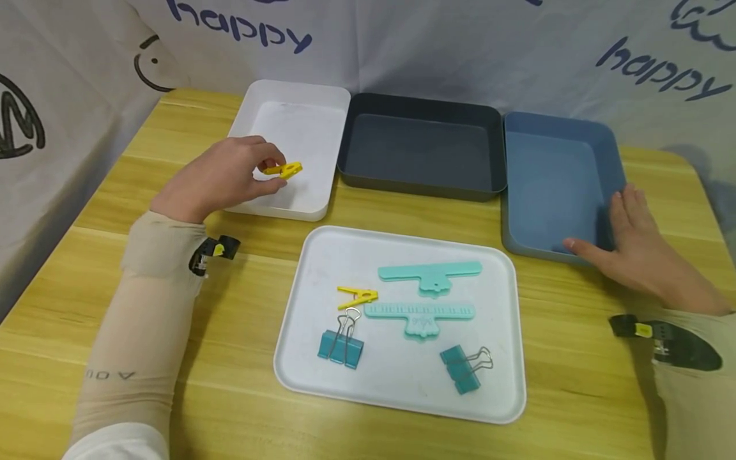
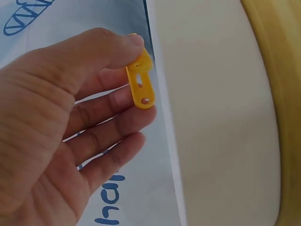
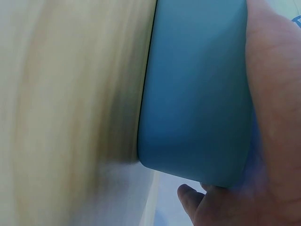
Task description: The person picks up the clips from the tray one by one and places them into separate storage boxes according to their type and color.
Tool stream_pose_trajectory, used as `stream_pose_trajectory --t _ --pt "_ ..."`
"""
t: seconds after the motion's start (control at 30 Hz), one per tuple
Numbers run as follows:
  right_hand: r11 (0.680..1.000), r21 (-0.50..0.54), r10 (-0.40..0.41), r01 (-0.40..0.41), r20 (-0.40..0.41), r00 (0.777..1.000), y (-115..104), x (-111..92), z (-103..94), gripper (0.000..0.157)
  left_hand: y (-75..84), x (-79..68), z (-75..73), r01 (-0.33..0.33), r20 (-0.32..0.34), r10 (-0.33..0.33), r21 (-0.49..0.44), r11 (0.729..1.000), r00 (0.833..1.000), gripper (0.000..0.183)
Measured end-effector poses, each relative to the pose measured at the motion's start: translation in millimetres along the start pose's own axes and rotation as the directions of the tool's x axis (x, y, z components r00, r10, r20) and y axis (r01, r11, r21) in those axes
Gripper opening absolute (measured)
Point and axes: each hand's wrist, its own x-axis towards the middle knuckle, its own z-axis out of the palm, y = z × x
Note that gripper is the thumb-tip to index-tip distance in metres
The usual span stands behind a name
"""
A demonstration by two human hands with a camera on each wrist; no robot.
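My left hand (image 1: 230, 169) is over the white bin (image 1: 307, 124) at the back left. Between thumb and fingertips it pinches a yellow clothespin (image 1: 292, 170); the left wrist view shows the clothespin's (image 2: 146, 87) rounded, holed end sticking out past the fingers. At the right, my right hand (image 1: 644, 255) rests against the near right corner of the blue bin (image 1: 552, 185). Its thumb lies at the front rim and its fingers stretch along the right side. In the right wrist view the blue bin's wall (image 3: 197, 94) fills the middle, beside the hand.
Between these bins stands a dark grey bin (image 1: 422, 150). In front, a white tray (image 1: 310, 275) bears another yellow clothespin (image 1: 369, 295), two mint long-bar clips (image 1: 397, 273) and two teal binder clips (image 1: 355, 353). Behind the wooden table (image 1: 241, 358) hangs a printed white cloth (image 1: 414, 45).
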Motion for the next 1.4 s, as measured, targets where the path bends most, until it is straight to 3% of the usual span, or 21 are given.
stream_pose_trajectory --t 0.53,1.4 --pt "1.0 -0.004 0.013 -0.013 -0.016 1.0 -0.2 -0.3 3.0 0.114 -20.6 4.6 13.8 0.037 -0.026 -0.037 0.005 0.999 0.999 0.038" --pt "1.0 0.0 0.005 -0.005 -0.01 1.0 0.3 -0.7 0.1 0.113 -32.4 10.2 21.1 0.116 -0.006 -0.116 0.021 0.993 0.993 0.037"
